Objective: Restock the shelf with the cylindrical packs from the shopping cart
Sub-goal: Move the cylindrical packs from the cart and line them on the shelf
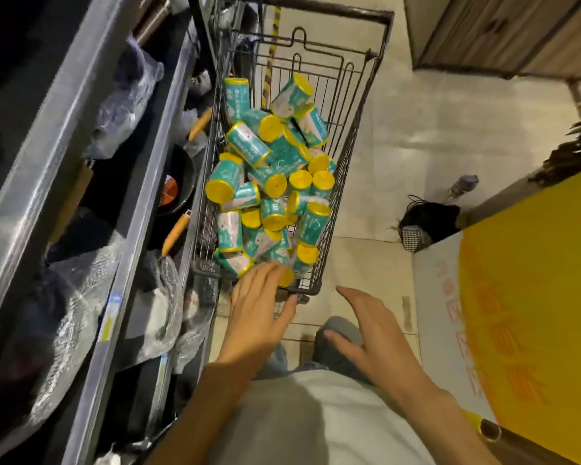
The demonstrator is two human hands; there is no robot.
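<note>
Nearest the viewer, the right hand [373, 333] hovers just short of the shopping cart [356, 135], off its near right corner, its grip apart with fingers spread and holding nothing; it looks ready to steady the cart or take a second pack. The left hand [259, 303] reaches over the cart's near rim, fingers straight and loose, fingertips touching a pack [284, 275] that lies against that rim. Its grip is not yet clamped on anything, so the pick appears to be only beginning.

The cylindrical packs [269, 182], teal with yellow lids, lie jumbled inside the cart, heaped along its whole length and pointing every way. They probably shift when one is pulled, so the loose one at the near rim is the sensible choice.

Left of the cart runs the shelf [138, 203], its tiers holding pans with orange handles [176, 231] and goods in clear wrapping [128, 88]. The cart stands tight against it, so any pack must be lifted clear of the wire side. Right of the cart, on the floor, lies a dark bag [426, 223] near a yellow panel [534, 297], well apart from the reach.
</note>
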